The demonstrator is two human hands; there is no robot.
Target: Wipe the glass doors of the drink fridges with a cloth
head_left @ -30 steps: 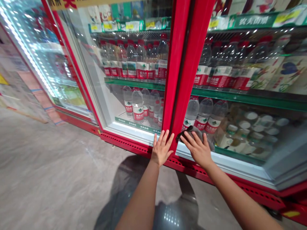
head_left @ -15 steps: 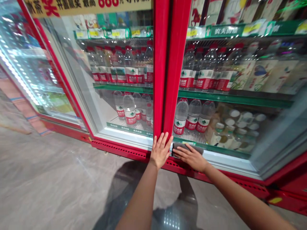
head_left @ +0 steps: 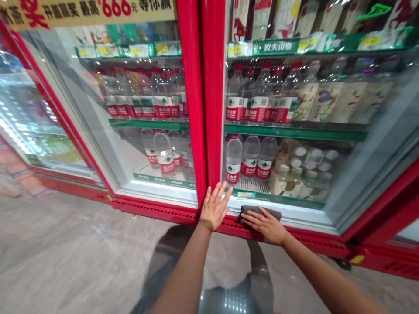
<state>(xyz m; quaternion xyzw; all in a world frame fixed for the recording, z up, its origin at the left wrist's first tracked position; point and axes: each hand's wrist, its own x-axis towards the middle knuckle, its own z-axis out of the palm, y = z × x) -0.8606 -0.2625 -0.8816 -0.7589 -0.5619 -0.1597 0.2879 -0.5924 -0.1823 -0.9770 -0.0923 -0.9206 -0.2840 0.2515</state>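
My left hand lies flat with its fingers spread against the lower end of the red door frame, at the edge of the right glass door. To its right, my right hand presses a folded dark grey cloth against the bottom edge of that door. The fingers stretch across the cloth, covering part of it. Behind the glass, just above the hands, stand water bottles with red and white labels.
A green-edged shelf carries more bottles inside the cooler. White-capped bottles sit at lower right. Below runs a red perforated base strip above the grey floor. Another lit cooler stands at left.
My right hand and the cloth have moved right along the door's bottom edge, away from the red frame. My left hand stays near the frame. The view has shifted to the right.
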